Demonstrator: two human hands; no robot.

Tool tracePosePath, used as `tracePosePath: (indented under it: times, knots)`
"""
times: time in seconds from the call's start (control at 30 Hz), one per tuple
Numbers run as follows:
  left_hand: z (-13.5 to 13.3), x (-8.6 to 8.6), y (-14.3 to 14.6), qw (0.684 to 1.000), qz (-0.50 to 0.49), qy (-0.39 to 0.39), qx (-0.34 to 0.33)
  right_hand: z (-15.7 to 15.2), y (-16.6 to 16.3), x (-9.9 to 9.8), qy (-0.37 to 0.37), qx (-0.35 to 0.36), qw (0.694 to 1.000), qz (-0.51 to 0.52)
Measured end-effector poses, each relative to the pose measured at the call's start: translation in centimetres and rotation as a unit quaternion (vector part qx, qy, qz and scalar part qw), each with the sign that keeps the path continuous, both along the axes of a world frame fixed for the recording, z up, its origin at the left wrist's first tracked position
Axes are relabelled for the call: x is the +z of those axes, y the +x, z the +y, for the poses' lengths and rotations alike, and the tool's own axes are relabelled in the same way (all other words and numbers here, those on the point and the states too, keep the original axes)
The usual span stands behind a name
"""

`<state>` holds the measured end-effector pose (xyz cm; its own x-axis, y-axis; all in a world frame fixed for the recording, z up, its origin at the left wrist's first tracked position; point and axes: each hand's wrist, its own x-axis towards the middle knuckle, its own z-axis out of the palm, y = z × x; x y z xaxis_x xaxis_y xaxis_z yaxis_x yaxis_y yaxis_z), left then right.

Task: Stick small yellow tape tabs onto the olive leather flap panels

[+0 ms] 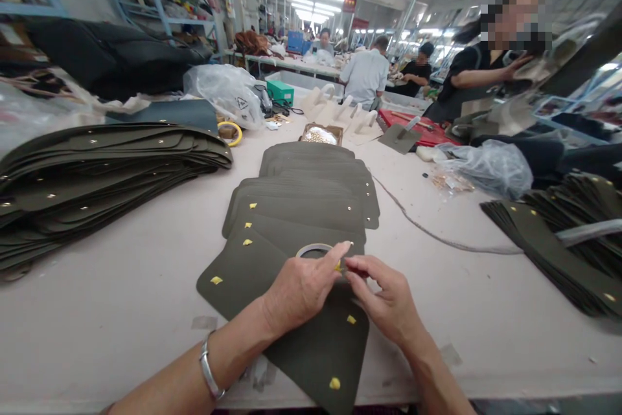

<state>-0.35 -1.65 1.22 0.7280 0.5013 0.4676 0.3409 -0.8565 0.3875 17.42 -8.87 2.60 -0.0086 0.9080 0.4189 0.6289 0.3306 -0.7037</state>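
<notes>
A pale worktable (165, 234) carries overlapping olive-green panels (301, 201) in the middle, a thick panel pile (111, 169) at left and olive-green strips (539, 227) at right — with a thin cord (486, 249) running across the surface between middle and right.

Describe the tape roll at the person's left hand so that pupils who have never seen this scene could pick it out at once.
Down the middle of the pale worktable runs an overlapping row of dark olive panels. Near its front, the left hand partly covers a tape roll. Unlike the yellow-ringed roll near the plastic bag, this one is at the hand.
</notes>
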Motion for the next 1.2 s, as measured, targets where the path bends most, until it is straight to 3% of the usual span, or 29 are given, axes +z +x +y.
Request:
tracePosePath:
  times: [0.23,0.57,0.7,0.83,0.97,1.07,1.2]
  knots:
    - [-0.6,-0.5,0.1,1.0,-0.002,0.016,-0.01,0.2,-0.5,-0.2,0.041,0.022,0.996,-0.07]
    - [0.5,0.0,0.4,1.0,-0.011,-0.008,0.01,0.9,-1.5,-0.5,0.059,-0.091,0.99,-0.093]
    - [0.9,0.7,0.9,0.998,-0.036,0.058,0.012,1.4,-1.9,0.1,-0.053,-0.143,0.986,0.072]
    - [0.9,0.7,1.2,0.994,-0.064,0.083,0.016,1.7,-2.4,0.5,-0.174,-0.147,0.942,0.247]
    - [0.6,0.4,1.1,0.993,-0.084,0.081,0.024,2.5,-1.7,0.0,-0.187,-0.156,0.929,0.279]
    - [0.6,0.4,1.1,0.994,-0.08,0.069,0.03,3.3,0.3,-1.1,-0.206,-0.19,0.901,0.33]
    - [1.0,-0.3,1.5,0.995,0.038,0.071,0.054,4.0,3.1,-1.9,-0.25,-0.196,0.887,0.335]
